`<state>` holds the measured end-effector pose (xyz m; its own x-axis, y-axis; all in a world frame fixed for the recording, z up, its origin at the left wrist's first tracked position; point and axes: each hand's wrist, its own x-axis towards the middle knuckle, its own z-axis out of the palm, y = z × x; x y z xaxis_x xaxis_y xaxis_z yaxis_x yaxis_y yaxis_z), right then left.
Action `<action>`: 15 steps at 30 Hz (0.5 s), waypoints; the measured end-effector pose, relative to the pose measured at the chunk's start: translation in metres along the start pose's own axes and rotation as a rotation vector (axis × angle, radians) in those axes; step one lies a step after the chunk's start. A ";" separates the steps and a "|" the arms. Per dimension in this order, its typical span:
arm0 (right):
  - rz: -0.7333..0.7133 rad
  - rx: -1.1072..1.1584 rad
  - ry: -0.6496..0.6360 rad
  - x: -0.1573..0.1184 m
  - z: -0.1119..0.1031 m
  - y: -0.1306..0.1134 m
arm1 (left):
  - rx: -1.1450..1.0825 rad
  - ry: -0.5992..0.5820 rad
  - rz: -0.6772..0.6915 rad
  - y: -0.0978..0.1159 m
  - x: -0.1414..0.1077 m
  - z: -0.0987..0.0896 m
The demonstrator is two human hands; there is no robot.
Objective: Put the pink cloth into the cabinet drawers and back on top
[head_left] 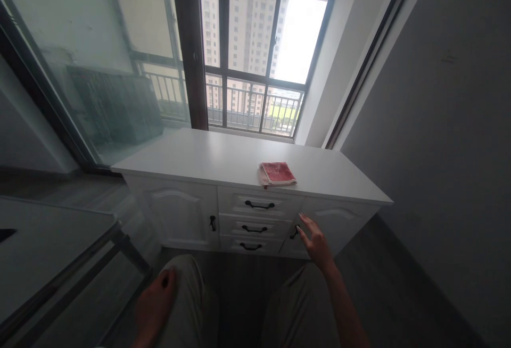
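Your right hand (316, 239) is up at the right side of the white panelled counter (215, 151), thumb and fingers spread, right by the dark curved metal handle (294, 232) on the white right-hand door (341, 224). Can't tell if you're touching it. Door sits closed. Your left hand (157, 297) is at your left knee, fingers curled in; can't tell how tight or whether it holds anything. Folded red cloth with pale edging (278, 173) lies on the counter's near edge, right of centre, above the stack of three white drawers (229, 223). Pale-topped table with metal frame (51, 236) stands near left. Dark-framed window (275, 18) is at the far side.
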<state>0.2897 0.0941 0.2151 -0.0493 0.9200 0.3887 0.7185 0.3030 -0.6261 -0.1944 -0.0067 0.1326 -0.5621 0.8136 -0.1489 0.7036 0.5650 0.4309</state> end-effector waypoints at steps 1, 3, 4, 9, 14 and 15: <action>0.120 -0.022 0.034 -0.036 0.005 0.021 | -0.003 0.020 0.017 -0.001 0.000 0.001; 0.332 -0.070 0.114 -0.102 0.019 0.057 | -0.012 0.112 0.108 -0.004 0.000 0.003; 0.384 -0.076 0.164 -0.130 0.026 0.071 | -0.024 0.181 0.179 -0.006 0.001 0.005; 0.508 -0.026 0.256 -0.189 0.038 0.083 | -0.126 0.300 0.468 -0.008 0.015 0.017; 0.547 -0.102 0.211 -0.171 0.035 0.064 | -0.123 0.125 0.504 -0.007 0.024 0.022; 0.559 -0.133 0.203 -0.167 0.036 0.061 | -0.120 0.127 0.497 -0.007 0.024 0.022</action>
<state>0.3162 -0.0318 0.0878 0.4841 0.8612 0.1549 0.6786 -0.2577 -0.6878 -0.2032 0.0120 0.1067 -0.2263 0.9522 0.2053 0.8483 0.0891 0.5219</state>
